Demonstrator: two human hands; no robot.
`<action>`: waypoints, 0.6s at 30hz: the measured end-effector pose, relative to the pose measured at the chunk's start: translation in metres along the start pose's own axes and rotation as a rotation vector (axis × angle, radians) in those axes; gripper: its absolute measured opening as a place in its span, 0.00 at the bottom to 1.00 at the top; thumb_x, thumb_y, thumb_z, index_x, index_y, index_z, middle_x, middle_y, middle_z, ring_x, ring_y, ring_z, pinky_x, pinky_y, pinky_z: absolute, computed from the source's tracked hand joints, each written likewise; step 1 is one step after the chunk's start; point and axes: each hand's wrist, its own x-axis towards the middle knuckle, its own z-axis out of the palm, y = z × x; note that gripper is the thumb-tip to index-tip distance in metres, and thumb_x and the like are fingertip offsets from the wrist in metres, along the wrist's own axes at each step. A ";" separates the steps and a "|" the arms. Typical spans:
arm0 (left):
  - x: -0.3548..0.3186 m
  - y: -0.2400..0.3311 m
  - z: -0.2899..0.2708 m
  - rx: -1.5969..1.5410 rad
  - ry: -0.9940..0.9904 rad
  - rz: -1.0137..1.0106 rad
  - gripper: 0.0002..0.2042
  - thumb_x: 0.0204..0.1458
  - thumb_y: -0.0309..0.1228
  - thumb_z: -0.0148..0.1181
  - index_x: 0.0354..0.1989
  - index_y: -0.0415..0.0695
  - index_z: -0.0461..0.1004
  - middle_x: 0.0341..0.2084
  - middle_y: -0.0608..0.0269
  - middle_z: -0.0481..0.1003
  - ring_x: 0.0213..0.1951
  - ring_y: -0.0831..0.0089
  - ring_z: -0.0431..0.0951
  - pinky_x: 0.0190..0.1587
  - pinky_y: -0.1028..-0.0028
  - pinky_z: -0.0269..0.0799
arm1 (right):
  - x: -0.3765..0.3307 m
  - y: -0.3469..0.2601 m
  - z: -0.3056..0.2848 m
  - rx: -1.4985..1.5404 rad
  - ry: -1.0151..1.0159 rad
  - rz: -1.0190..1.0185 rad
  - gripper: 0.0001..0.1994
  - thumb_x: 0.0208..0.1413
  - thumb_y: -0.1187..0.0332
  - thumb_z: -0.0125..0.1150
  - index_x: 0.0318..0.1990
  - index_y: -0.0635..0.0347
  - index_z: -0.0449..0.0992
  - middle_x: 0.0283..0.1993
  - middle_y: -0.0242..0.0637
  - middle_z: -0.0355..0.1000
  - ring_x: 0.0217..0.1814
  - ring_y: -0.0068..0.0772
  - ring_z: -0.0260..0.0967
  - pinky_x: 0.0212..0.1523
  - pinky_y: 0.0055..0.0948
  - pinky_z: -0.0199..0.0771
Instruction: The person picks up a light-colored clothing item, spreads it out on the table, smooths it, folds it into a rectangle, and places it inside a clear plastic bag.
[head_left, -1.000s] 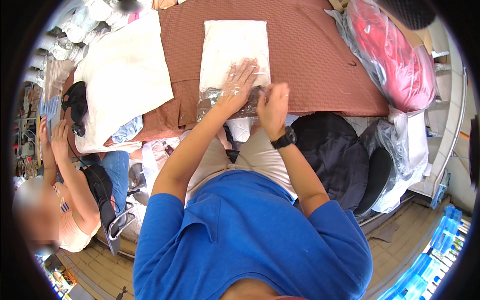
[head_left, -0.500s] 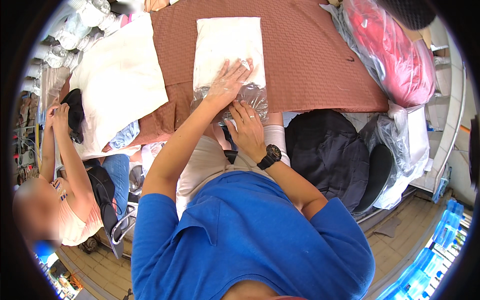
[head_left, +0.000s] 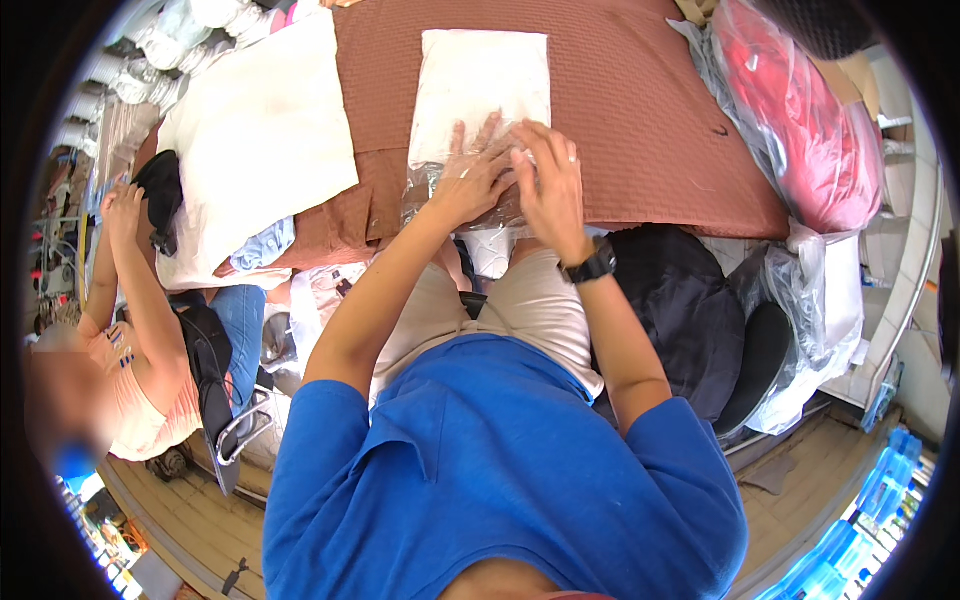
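Note:
A folded white cloth item in a clear plastic bag [head_left: 484,75] lies flat on the brown-covered table. My left hand [head_left: 475,180] rests on the bag's near half, palm down, its fingers stretched out and spread. Close beside it, my right hand [head_left: 553,185] is over the bag's right edge, fingers extended and thumb apart, with nothing visible in its grasp. The fingertips of the two hands nearly meet. Loose, crinkled clear plastic shows at the bag's near end, partly covered by my hands.
The brown textured tablecloth [head_left: 640,120] spans the table. A white cloth [head_left: 255,140] lies at left, near a seated person [head_left: 150,390] holding a black cap [head_left: 160,195]. Red goods in clear plastic [head_left: 785,110] stand at right. Below the table edge sits a large black bundle [head_left: 670,310].
My right hand has moved up and rightward from the plastic flap to the bag's right edge. My left hand stays flat on the bag. The whole view has shifted slightly.

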 end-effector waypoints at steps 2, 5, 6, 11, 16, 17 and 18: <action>-0.004 0.003 -0.001 0.015 0.025 -0.027 0.29 0.62 0.43 0.55 0.71 0.50 0.62 0.73 0.64 0.57 0.76 0.55 0.46 0.71 0.35 0.35 | 0.003 0.037 0.016 0.112 -0.083 0.007 0.12 0.65 0.67 0.55 0.50 0.63 0.78 0.43 0.49 0.76 0.48 0.55 0.72 0.50 0.47 0.71; -0.023 0.008 -0.006 0.018 0.038 -0.147 0.35 0.61 0.46 0.56 0.76 0.51 0.52 0.76 0.62 0.49 0.76 0.49 0.45 0.72 0.37 0.34 | -0.003 0.045 0.017 0.128 -0.170 0.095 0.13 0.66 0.66 0.53 0.50 0.65 0.78 0.50 0.52 0.77 0.54 0.56 0.73 0.55 0.48 0.71; -0.031 0.008 -0.008 0.017 0.040 -0.198 0.36 0.61 0.47 0.55 0.76 0.51 0.52 0.76 0.61 0.49 0.75 0.47 0.45 0.72 0.38 0.34 | -0.009 0.046 0.017 0.121 -0.175 0.109 0.13 0.66 0.66 0.54 0.50 0.65 0.78 0.51 0.52 0.77 0.55 0.55 0.73 0.56 0.47 0.71; -0.057 -0.002 -0.017 0.070 0.064 -0.232 0.35 0.62 0.53 0.51 0.75 0.52 0.53 0.75 0.54 0.50 0.74 0.39 0.45 0.73 0.45 0.40 | -0.029 0.062 0.021 0.024 -0.213 -0.030 0.14 0.66 0.66 0.55 0.52 0.64 0.78 0.58 0.47 0.75 0.65 0.51 0.69 0.65 0.46 0.67; -0.072 -0.002 -0.024 -0.012 -0.022 -0.232 0.32 0.63 0.49 0.52 0.74 0.51 0.56 0.73 0.50 0.52 0.73 0.47 0.49 0.73 0.49 0.44 | -0.039 0.055 0.001 -0.017 -0.278 -0.093 0.13 0.64 0.69 0.58 0.54 0.60 0.78 0.63 0.42 0.73 0.69 0.47 0.65 0.69 0.45 0.64; -0.083 0.006 -0.028 -0.036 -0.024 -0.213 0.30 0.63 0.46 0.54 0.72 0.50 0.60 0.71 0.49 0.56 0.72 0.48 0.54 0.72 0.50 0.49 | -0.040 0.061 -0.007 0.053 -0.279 -0.072 0.13 0.63 0.71 0.59 0.54 0.60 0.79 0.63 0.42 0.73 0.69 0.47 0.66 0.68 0.44 0.65; -0.093 0.012 -0.036 -0.057 -0.027 -0.192 0.28 0.62 0.43 0.56 0.70 0.49 0.64 0.70 0.48 0.60 0.70 0.50 0.59 0.70 0.52 0.54 | -0.042 0.067 -0.015 0.124 -0.277 -0.050 0.13 0.62 0.72 0.60 0.53 0.60 0.79 0.62 0.42 0.73 0.68 0.47 0.66 0.67 0.44 0.66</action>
